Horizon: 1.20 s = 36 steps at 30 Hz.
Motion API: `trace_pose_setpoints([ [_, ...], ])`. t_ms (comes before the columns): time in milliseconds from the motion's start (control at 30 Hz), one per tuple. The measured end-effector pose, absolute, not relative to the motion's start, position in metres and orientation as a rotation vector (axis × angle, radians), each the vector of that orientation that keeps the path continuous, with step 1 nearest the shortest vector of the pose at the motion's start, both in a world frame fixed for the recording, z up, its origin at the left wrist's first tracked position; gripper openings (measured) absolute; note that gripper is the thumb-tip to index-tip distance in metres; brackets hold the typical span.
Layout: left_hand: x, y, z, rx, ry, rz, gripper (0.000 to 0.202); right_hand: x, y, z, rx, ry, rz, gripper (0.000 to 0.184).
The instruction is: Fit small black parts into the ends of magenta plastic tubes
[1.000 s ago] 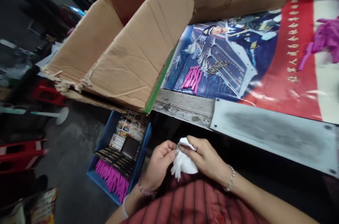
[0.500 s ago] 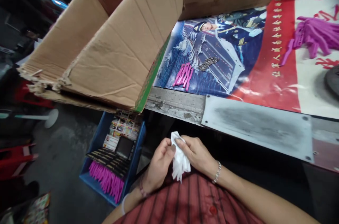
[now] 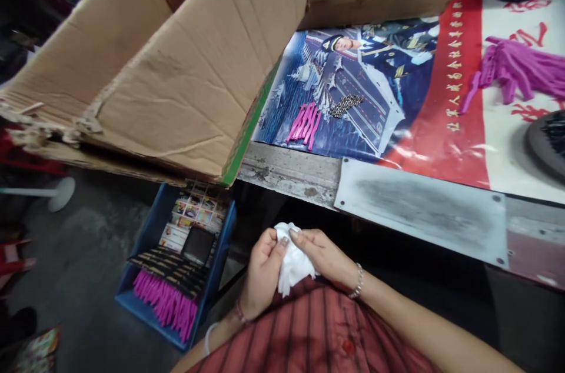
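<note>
A thin white glove hangs in front of my striped red shirt, its finger-like ends pointing down. My left hand pinches its upper edge between thumb and fingers. From the other side my right hand grips the same edge, thumb on top. Both hands are close together, just below the table's front edge. Part of the glove is hidden behind my fingers.
A large cardboard box overhangs the table's left end. Below it a blue bin holds pink strips. On the poster-covered table lie a few pink pieces, small dark metallic parts and a pink pile.
The glove's upper edge is spread wider between my hands, and its lower end looks broader. My hands have shifted slightly left in view. The view itself has turned a little.
</note>
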State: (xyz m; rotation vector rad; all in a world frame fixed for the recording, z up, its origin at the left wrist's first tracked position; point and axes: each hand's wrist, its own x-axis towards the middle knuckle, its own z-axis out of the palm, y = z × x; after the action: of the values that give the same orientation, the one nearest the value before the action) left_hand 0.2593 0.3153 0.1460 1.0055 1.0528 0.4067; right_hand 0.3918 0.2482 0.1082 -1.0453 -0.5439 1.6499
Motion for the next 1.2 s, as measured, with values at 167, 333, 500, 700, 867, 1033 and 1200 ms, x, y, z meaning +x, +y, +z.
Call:
trace_pose_setpoints([
  [167, 0.258, 0.312, 0.141, 1.0, 1.056, 0.435, 0.033, 0.39, 0.248, 0.109, -1.015, -0.488, 1.685, 0.055],
  [333, 0.261, 0.309, 0.144, 0.996, 1.066, 0.459, 0.034, 0.385, 0.252, 0.1, -0.947, -0.331, 1.733, 0.064],
  [500, 0.254, 0.317, 0.149, 1.02, 1.104, 0.522, 0.032, 0.403, 0.245, 0.087, -0.754, -0.216, 1.851, 0.086],
  [700, 0.249, 0.322, 0.152, 1.057, 1.104, 0.519, 0.033, 0.408, 0.241, 0.083, -0.715, -0.151, 1.815, 0.072],
  [867, 0.25, 0.32, 0.15, 1.103, 1.077, 0.461, 0.034, 0.394, 0.244, 0.093, -0.822, -0.173, 1.735, 0.041],
  [1033, 0.25, 0.316, 0.149, 1.15, 1.111, 0.437, 0.035, 0.395, 0.247, 0.088, -0.781, -0.167, 1.738, 0.055],
  [1200, 0.229, 0.342, 0.152, 1.272, 1.275, 0.573, 0.031, 0.411, 0.238, 0.077, -0.47, -0.217, 1.906, 0.114],
])
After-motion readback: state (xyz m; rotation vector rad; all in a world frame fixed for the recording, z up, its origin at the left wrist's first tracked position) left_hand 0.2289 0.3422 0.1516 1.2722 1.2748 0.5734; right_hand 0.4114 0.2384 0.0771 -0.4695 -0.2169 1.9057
